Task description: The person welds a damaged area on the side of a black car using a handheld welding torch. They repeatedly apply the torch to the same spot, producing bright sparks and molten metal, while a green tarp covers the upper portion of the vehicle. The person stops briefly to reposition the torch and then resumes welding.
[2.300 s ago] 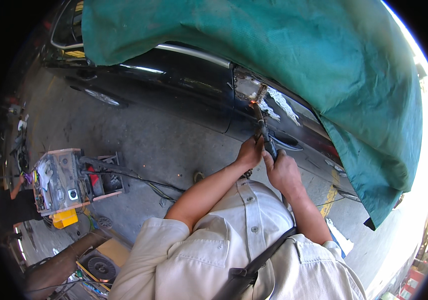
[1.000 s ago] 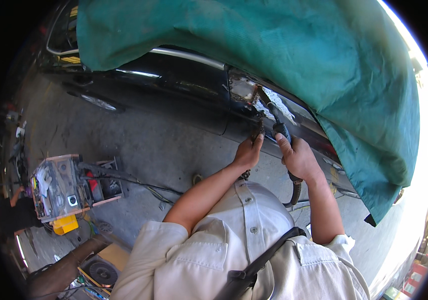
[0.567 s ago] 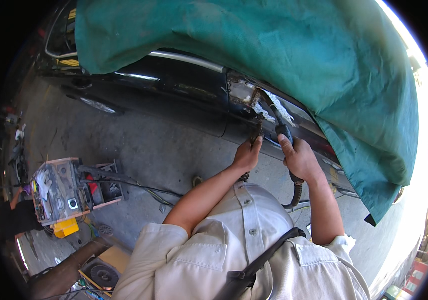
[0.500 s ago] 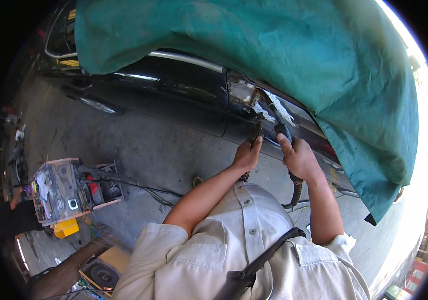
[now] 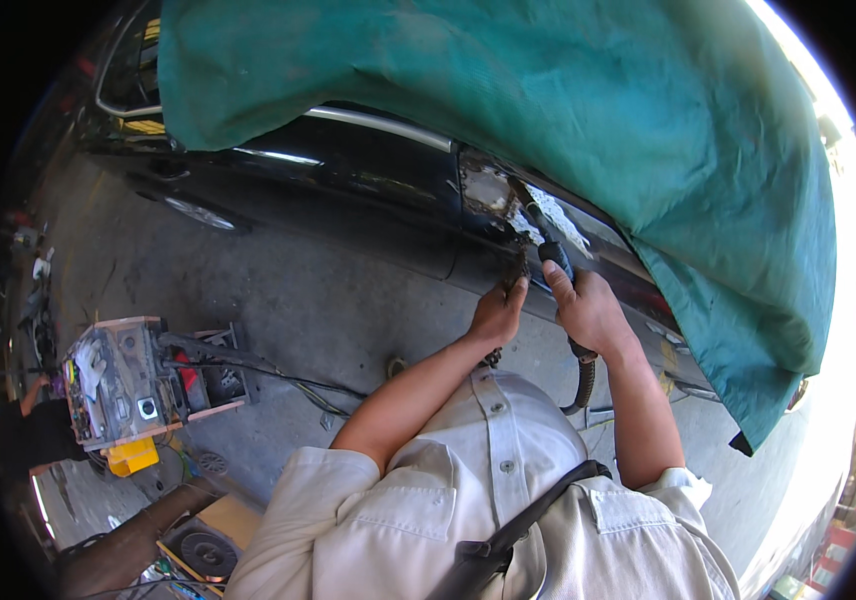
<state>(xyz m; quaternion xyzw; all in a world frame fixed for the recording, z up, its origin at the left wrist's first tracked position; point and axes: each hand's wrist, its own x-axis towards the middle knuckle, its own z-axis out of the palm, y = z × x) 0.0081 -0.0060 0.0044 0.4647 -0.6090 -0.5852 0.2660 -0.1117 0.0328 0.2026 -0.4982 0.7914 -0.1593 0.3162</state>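
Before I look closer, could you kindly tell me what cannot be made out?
In the head view:
black tool: grip partly hidden by right hand
black car: upper part mostly behind the green sheet
dark piece at the left hand: too small to identify
co-worker: partly lost in edge darkness

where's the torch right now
In the head view, just right of centre, the torch is in the right hand, pointing toward the black car.

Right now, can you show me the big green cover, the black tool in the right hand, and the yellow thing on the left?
Green cover (image 5: 588, 110): head view, on its broad upper part.
Black tool (image 5: 555, 257): head view, on its handle.
Yellow thing (image 5: 131, 458): head view, on its visible side.
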